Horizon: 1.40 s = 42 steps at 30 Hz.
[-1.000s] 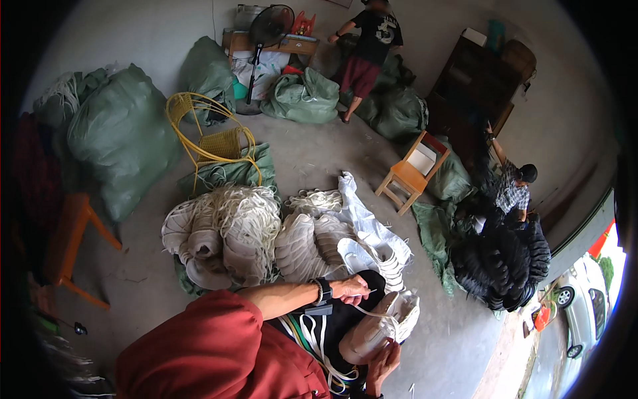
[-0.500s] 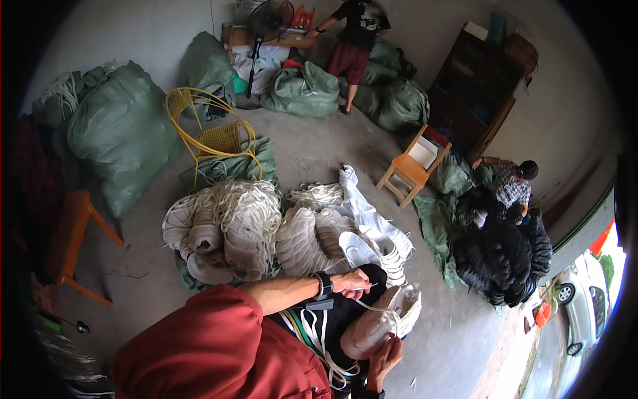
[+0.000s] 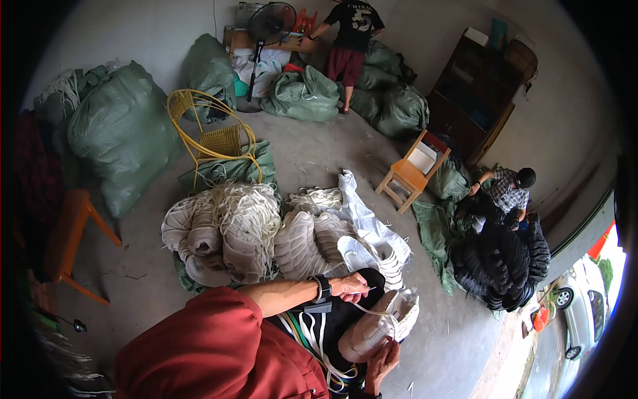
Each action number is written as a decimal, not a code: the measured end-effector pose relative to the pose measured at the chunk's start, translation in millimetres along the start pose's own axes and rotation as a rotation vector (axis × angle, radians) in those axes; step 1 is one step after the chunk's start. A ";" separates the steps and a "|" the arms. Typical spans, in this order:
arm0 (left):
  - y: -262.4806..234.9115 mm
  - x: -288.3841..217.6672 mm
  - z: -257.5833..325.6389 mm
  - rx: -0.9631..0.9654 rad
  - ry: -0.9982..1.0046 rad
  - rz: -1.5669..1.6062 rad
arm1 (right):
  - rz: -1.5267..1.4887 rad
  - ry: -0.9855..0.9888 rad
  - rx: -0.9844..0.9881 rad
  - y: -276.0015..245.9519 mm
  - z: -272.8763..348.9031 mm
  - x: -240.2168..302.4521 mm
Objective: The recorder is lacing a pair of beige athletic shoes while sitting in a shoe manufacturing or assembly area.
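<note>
An off-white shoe upper (image 3: 364, 336) lies on a dark cloth (image 3: 340, 316) over my lap. My left hand (image 3: 351, 287), with a watch on its wrist, is closed in a pinch on a pale shoelace (image 3: 372, 311). That lace runs from my fingers to the eyelets of the upper. At the near side of the upper, my right hand (image 3: 381, 362) grips its edge, the thumb and fingers closed against it. Loose white, green and yellow laces (image 3: 318, 336) hang across the cloth beside the upper.
Stacked pale uppers (image 3: 302, 243) and a heap of white laces (image 3: 249, 216) lie ahead. Beyond are a yellow chair (image 3: 219, 141), a wooden chair (image 3: 411, 174) and green sacks (image 3: 119, 139). One person (image 3: 352, 40) stands at the back; another (image 3: 508, 193) bends by black uppers (image 3: 495, 263).
My hands hold nearly the same place on lace and upper. The person at the back has straightened somewhat, and the one at the right has shifted an arm lower.
</note>
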State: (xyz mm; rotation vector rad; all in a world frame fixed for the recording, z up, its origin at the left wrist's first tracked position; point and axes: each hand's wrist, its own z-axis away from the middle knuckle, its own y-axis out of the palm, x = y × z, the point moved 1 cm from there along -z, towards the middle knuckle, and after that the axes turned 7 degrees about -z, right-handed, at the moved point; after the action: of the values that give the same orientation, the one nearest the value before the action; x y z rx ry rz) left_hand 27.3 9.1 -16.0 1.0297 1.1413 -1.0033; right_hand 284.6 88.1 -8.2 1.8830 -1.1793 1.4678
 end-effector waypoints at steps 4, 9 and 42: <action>1.2 -3.7 1.7 -0.016 -0.053 -0.035 | -0.009 -0.003 0.005 -0.5 0.7 0.1; 1.5 -4.2 2.0 -0.016 -0.054 -0.038 | -0.029 0.015 0.022 0.6 0.8 4.8; 1.2 0.2 -2.4 -0.053 -0.094 -0.075 | -0.125 0.065 0.006 -1.3 1.5 -14.5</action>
State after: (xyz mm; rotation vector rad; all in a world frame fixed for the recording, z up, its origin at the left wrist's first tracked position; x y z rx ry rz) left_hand 28.0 11.7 -16.4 0.8945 1.1301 -1.0640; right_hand 285.7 92.4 -22.1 1.8627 -1.0101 1.4547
